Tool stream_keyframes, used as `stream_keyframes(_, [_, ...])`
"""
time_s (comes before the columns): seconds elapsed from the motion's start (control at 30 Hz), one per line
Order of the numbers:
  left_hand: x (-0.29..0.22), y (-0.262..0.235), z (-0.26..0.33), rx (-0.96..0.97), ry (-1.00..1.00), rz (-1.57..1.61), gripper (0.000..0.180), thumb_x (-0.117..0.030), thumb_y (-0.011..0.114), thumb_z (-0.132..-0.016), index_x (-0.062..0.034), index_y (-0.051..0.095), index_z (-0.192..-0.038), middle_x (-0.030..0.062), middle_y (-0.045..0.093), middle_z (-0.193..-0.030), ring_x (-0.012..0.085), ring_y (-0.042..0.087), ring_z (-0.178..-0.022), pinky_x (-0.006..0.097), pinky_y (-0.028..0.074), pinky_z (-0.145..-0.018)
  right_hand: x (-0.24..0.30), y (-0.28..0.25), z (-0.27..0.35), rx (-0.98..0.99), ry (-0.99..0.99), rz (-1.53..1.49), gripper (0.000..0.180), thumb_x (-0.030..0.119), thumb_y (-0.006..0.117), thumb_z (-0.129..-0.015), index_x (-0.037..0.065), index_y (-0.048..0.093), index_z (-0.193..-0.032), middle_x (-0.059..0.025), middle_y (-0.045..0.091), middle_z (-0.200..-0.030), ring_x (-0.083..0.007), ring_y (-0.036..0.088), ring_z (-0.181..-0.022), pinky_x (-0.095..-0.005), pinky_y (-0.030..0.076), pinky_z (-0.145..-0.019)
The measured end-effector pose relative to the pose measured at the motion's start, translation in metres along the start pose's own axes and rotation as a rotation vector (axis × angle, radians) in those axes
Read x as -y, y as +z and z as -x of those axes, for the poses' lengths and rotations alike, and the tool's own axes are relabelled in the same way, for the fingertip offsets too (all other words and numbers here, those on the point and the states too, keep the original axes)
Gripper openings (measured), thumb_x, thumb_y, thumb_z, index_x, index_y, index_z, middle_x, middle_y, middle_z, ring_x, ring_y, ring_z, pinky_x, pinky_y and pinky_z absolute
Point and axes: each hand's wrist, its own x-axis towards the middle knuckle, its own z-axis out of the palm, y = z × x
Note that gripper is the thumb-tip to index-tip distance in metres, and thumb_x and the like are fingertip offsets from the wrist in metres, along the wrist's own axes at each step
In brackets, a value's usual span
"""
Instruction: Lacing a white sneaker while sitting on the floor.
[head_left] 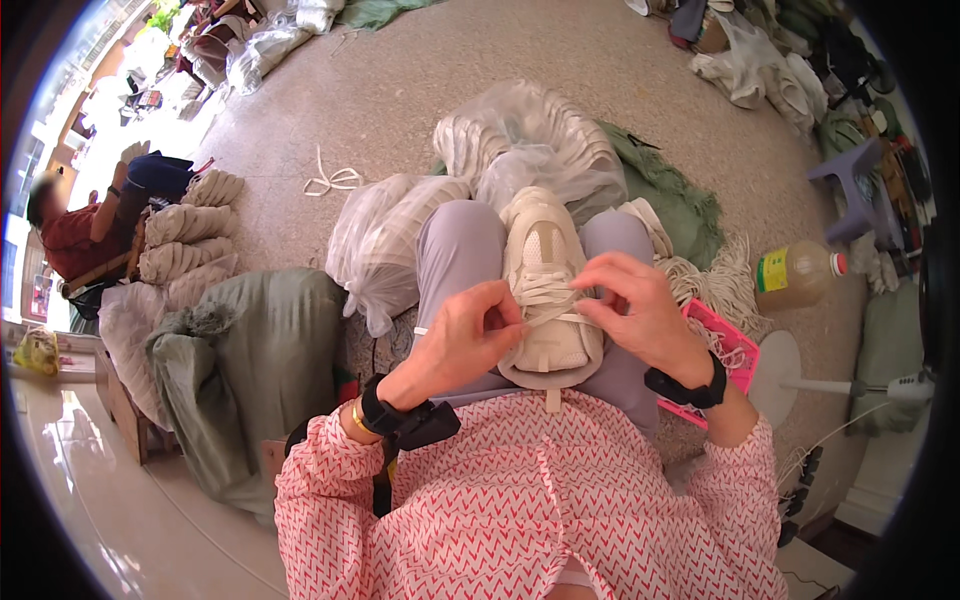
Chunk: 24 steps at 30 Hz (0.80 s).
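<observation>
A cream sneaker upper (pixel 541 245) lies between my knees, its toe pointing away and its padded collar toward me. Pale laces (pixel 545 288) criss-cross its front. My left hand (pixel 462 338) is closed at the upper's left edge, thumb and forefinger pinched on a shoelace (pixel 553 319) that runs across the tongue. On the other side, my right hand (pixel 640 315) has its thumb and forefinger closed near the lace holes, on the lace as well. The fingertips partly hide the lace ends.
Plastic-wrapped bundles of uppers (pixel 385 235) lie before my knees, beside green sacking (pixel 670 190). At my right are a pink basket (pixel 742 350), loose laces (pixel 730 290) and a jug (pixel 800 275). A stuffed sack (pixel 265 370) stands left. Another person (pixel 85 235) sits far left.
</observation>
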Motion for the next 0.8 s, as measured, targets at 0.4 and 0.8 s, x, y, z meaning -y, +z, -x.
stream_keyframes(0.4, [-0.002, -0.006, 0.004, 0.02, 0.018, -0.039, 0.016, -0.01, 0.075, -0.094, -0.001, 0.062, -0.09, -0.002, 0.06, -0.077, 0.0048, 0.05, -0.068, 0.025, 0.042, -0.058, 0.01, 0.008, -0.008, 0.07, 0.249, -0.022, 0.008, 0.004, 0.071, -0.094, -0.002, 0.065, -0.095, -0.0006, 0.063, -0.075, -0.0036, 0.057, -0.066, -0.0228, 0.047, -0.058])
stream_keyframes(0.8, [-0.004, -0.12, 0.075, 0.197, -0.306, 0.13, 0.016, -0.005, 0.071, -0.096, -0.0033, 0.058, -0.089, -0.0024, 0.054, -0.087, 0.0064, 0.049, -0.081, 0.025, 0.041, -0.068, -0.023, 0.006, 0.003, 0.206, 0.341, -0.444, 0.032, 0.008, 0.085, -0.085, 0.003, 0.065, -0.11, 0.0061, 0.059, -0.083, 0.0001, 0.052, -0.066, -0.0183, 0.042, -0.058])
